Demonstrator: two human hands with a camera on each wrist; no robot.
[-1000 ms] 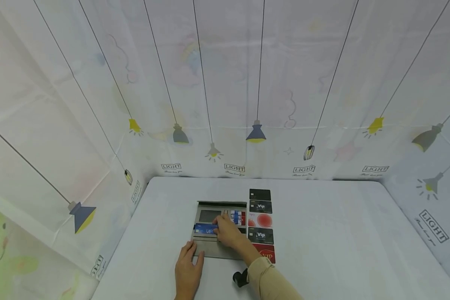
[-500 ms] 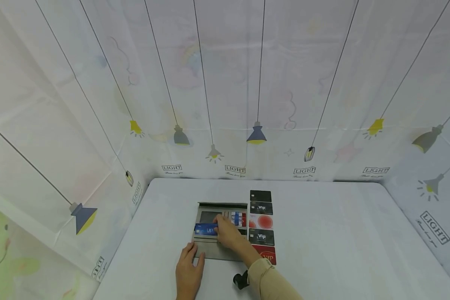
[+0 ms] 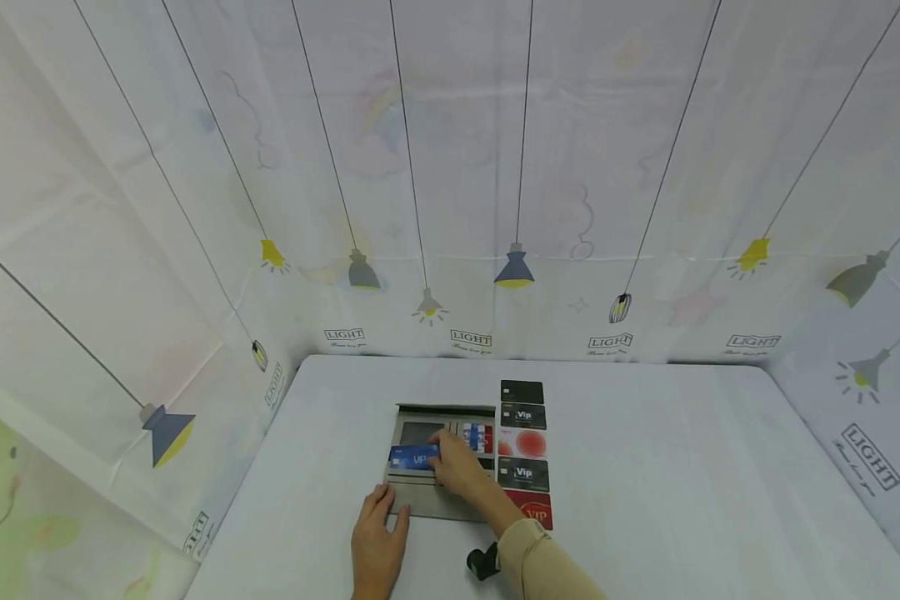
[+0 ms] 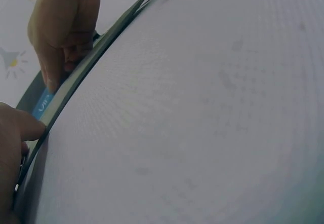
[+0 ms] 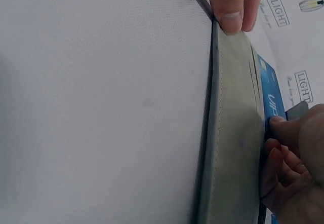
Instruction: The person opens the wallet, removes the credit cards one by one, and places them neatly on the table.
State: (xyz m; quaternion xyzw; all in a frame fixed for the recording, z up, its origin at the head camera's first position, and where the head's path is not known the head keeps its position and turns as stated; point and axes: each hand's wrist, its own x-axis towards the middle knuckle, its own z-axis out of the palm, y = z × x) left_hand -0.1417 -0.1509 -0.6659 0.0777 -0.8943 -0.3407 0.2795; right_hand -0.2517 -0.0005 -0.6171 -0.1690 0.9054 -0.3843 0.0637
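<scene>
Blue card (image 3: 412, 457) lies at the left part of the open grey wallet (image 3: 422, 499), its long side level with the slots there, and the step in hand looks to be working it at one of those slots; whether it is going in or coming out I cannot tell. The right hand (image 3: 457, 468) has a closed pinching grip near the card's right end, thumb against the printed face in the right wrist view. Fingers of the left hand (image 3: 377, 540) rest, fairly straight, at the wallet's near left corner, apparently steadying it on the tabletop (image 3: 667, 467). The next move would call for a firm left hand and a card held parallel to the slot, lest a corner snag. Hard to make out is the card's lower edge, so how much sits inside the slot is unclear. The right hand hides the card's right end and the wallet's middle, the forearm covers part of the red card (image 3: 534, 503), and the black object (image 3: 482, 563) by the sleeve (image 3: 543, 562) is partly covered and unidentifiable.
</scene>
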